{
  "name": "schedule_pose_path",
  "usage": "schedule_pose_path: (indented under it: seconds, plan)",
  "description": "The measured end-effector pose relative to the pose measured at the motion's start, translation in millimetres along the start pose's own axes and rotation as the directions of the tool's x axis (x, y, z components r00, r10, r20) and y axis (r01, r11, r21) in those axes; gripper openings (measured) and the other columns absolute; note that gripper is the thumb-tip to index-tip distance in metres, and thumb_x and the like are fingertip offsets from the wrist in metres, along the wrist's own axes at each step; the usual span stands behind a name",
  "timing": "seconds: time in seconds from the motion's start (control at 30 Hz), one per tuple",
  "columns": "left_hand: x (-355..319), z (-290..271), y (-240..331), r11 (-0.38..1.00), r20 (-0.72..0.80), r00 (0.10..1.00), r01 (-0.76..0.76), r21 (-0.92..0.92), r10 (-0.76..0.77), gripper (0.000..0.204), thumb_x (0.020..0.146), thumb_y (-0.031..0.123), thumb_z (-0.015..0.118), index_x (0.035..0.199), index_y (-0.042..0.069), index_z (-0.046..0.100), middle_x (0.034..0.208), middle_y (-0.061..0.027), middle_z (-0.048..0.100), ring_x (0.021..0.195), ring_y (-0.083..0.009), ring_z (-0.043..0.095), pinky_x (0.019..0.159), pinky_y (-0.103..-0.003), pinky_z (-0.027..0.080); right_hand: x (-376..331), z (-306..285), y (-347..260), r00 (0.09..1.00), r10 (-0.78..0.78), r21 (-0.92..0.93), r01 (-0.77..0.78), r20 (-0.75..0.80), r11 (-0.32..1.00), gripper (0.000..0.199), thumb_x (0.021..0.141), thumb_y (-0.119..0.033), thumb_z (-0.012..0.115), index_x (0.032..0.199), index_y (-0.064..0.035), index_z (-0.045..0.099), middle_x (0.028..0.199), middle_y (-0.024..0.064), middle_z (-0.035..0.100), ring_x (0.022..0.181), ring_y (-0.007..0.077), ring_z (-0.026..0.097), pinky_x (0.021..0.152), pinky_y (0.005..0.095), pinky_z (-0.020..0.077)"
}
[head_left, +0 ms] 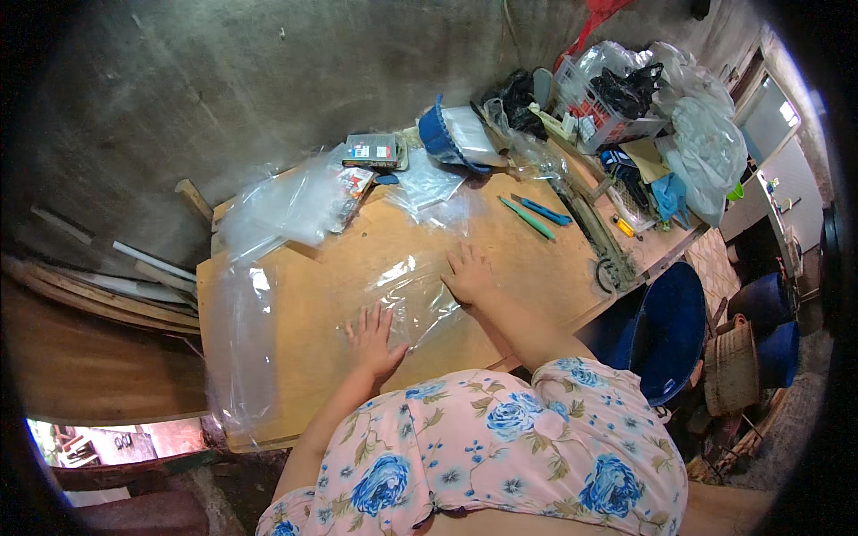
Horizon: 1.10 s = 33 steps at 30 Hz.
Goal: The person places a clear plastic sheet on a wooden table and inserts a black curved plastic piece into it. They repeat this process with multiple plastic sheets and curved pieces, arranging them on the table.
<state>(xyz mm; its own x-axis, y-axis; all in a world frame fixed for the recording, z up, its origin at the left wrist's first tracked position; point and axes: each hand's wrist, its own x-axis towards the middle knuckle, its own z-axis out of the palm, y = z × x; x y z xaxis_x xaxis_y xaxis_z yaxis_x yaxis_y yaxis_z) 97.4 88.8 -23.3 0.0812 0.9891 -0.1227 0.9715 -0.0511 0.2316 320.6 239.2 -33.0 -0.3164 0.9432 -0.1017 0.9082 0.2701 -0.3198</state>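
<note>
A clear plastic bag lies flat on the wooden tabletop. My left hand rests palm down on its near left corner, fingers spread. My right hand presses flat on its far right edge, fingers apart. Neither hand grips anything. Both forearms come up from a pink dress with blue flowers.
More clear plastic sheets lie at the back left, and one hangs over the left edge. A green tool and a blue tool lie at the right. A small box, a blue basket and bags crowd the back. A blue drum stands to the right.
</note>
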Motion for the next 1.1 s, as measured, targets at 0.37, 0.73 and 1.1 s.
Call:
schedule_pose_path:
  seconds: [0.37, 0.73, 1.1]
  plan:
    - [-37, -28, -52, 0.992, -0.016, 0.992, -0.127, -0.025, 0.126, 0.077, 0.066, 0.046, 0.065, 0.131, 0.012, 0.043, 0.142, -0.0127, 0.029, 0.134, -0.0341, 0.020, 0.105, -0.059, 0.011, -30, -7, -6, 0.998, -0.040, -0.080, 0.044, 0.051, 0.996, 0.061, 0.085, -0.049, 0.048, 0.137, -0.0182, 0.036, 0.148, 0.0139, 0.020, 0.136, 0.0338, 0.017, 0.104, 0.0594, 0.0173]
    - [38, 14, -5, 0.996, -0.087, 0.993, 0.076, -0.040, -0.079, 0.077, 0.069, 0.047, 0.065, 0.132, 0.012, 0.040, 0.145, -0.0165, 0.024, 0.133, -0.0370, 0.021, 0.099, -0.066, 0.015, 86, -8, 46, 1.000, 0.027, 0.019, -0.028, 0.014, 0.999, 0.050, 0.086, -0.033, 0.051, 0.130, -0.0129, 0.044, 0.143, 0.0113, 0.031, 0.129, 0.0310, 0.031, 0.103, 0.0521, 0.0237]
    - [62, -22, 38, 0.997, 0.125, 0.991, 0.044, 0.061, -0.051, 0.087, 0.063, 0.057, 0.065, 0.137, 0.020, 0.037, 0.147, -0.0130, 0.022, 0.136, -0.0376, 0.016, 0.102, -0.066, 0.012, 59, -2, 86, 0.966, 0.122, 0.072, -0.108, -0.227, 0.992, 0.042, 0.083, -0.027, 0.055, 0.122, -0.0110, 0.052, 0.135, 0.0105, 0.042, 0.126, 0.0267, 0.035, 0.101, 0.0510, 0.0269]
